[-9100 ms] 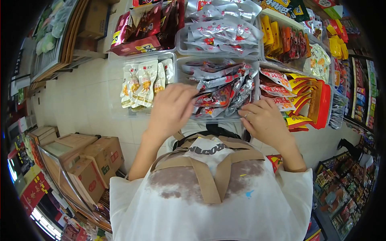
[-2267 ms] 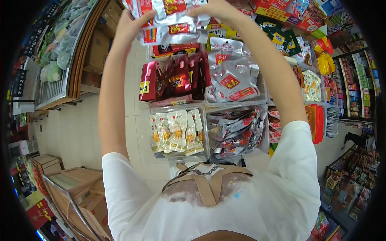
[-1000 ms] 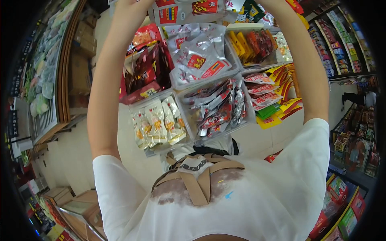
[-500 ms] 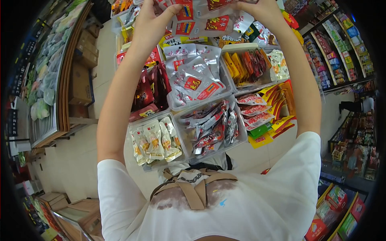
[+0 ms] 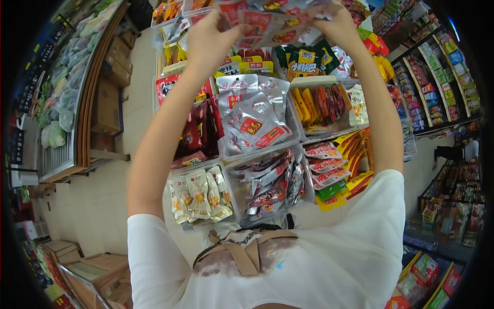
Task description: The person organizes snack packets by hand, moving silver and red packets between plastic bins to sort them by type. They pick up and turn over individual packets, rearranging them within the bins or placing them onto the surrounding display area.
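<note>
Near the top of the view, both my hands grip a bunch of silver-and-red snack packets (image 5: 275,21), smeared a little by motion. On the left side of the bunch, my left hand (image 5: 212,44) is closed with its thumb across the packets. The opposite side is pinched by my right hand (image 5: 335,27). Below them stands a clear plastic bin (image 5: 257,152) with similar silver snack packets (image 5: 253,113), some upright and some lying flat. Green snack bags (image 5: 306,57) and yellow-topped packets (image 5: 252,66) are just under the held bunch.
Closer to my body are bins of cream-coloured packets (image 5: 199,193) and dark red-silver packets (image 5: 272,180). Yellow and red packets (image 5: 319,103) fill a bin to the right. A produce stand (image 5: 77,92) runs along the left, and snack shelves (image 5: 429,67) stand at the right.
The held packets have shifted slightly right and tilted between my hands. Both hands stay closed on them. The bins sit slightly differently in view as my head moved.
</note>
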`<move>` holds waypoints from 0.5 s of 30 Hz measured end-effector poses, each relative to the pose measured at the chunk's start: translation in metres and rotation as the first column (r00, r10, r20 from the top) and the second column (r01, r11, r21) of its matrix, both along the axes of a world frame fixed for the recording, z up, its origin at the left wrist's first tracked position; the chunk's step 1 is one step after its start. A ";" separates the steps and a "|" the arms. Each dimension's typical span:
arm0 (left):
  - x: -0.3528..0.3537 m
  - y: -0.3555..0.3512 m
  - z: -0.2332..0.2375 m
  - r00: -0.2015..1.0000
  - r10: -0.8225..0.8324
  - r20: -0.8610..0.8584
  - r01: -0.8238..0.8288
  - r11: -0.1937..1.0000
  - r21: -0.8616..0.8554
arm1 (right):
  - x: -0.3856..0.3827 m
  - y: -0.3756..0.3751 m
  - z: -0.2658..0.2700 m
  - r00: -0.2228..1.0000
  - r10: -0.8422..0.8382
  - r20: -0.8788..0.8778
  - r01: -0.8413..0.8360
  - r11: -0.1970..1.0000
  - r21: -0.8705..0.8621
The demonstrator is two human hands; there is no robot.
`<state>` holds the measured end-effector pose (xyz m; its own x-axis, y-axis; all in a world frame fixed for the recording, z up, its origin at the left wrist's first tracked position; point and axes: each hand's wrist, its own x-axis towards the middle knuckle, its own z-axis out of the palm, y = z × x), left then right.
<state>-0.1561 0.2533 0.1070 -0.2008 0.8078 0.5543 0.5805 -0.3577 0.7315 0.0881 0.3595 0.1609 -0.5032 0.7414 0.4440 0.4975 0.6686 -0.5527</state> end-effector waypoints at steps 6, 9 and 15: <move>0.066 0.050 -0.025 0.998 0.010 0.067 -0.013 0.999 0.051 | 0.059 0.049 -0.054 0.992 -0.041 -0.119 0.054 0.992 0.110; 0.089 0.076 -0.062 0.998 -0.033 0.056 0.034 0.999 -0.021 | 0.076 0.055 -0.084 0.969 -0.163 -0.184 0.145 0.984 -0.107; 0.103 0.096 -0.096 0.990 -0.102 -0.094 0.044 0.875 -0.482 | 0.087 0.071 -0.125 0.990 -0.112 -0.090 0.065 0.908 -0.414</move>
